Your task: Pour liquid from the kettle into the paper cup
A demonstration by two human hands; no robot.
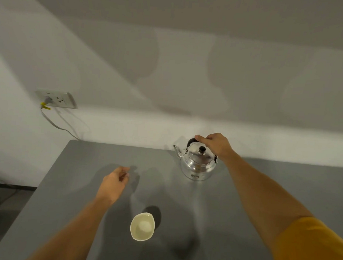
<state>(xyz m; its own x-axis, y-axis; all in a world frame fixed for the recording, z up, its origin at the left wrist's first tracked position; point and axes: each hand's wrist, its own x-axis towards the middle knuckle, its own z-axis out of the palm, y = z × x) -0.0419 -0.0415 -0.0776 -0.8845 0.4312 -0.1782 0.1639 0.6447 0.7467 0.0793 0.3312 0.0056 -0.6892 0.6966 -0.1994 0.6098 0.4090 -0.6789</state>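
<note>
A shiny steel kettle (197,162) stands upright near the back of the grey table (85,185), spout pointing left, lid with a black knob on top. My right hand (215,144) is wrapped over its black handle. A white paper cup (142,226) stands upright near the front, about a forearm's length from the kettle. My left hand (114,183) hovers over the table left of the cup, fingers loosely curled, holding nothing.
The table's back edge meets a white wall. A wall socket (57,99) with a grey cable and a yellow tag sits at the left. The table's left edge drops to a dark floor.
</note>
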